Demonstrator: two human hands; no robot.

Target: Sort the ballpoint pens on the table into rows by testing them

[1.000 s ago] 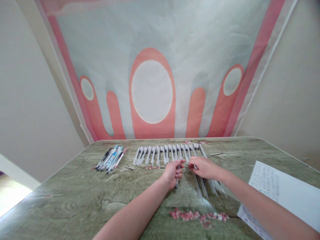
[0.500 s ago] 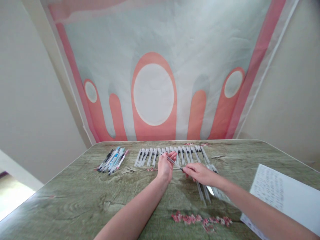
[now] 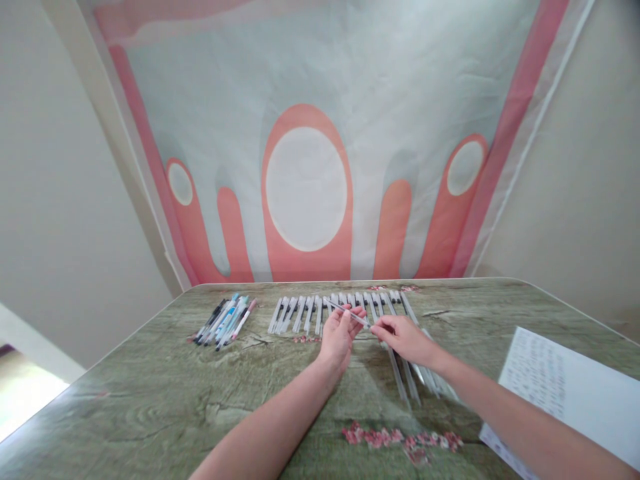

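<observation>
My left hand (image 3: pixel 336 341) is closed around a slim clear pen (image 3: pixel 335 306), which slants down to the right over the table. At the pen's lower right end, my right hand (image 3: pixel 404 340) is closed in a pinch; whether it also holds a small part there is too small to tell. Behind my hands lies a row of clear pen barrels with caps (image 3: pixel 301 313), set side by side, some with dark parts. Several loose clear tubes (image 3: pixel 399 380) lie under and beyond my right hand, partly hidden by it.
To the left lies a pile of assorted pens (image 3: pixel 227 321) in black, blue, white and pink. A sheet of paper with handwriting (image 3: pixel 575 393) lies at the right. The wood-patterned table (image 3: pixel 150 400) meets a wall hanging (image 3: pixel 370 120) at the back.
The right hand's fingers have closed in at the pen's end, where a dark tip showed before. Both hands have shifted slightly, the left one a little to the right.
</observation>
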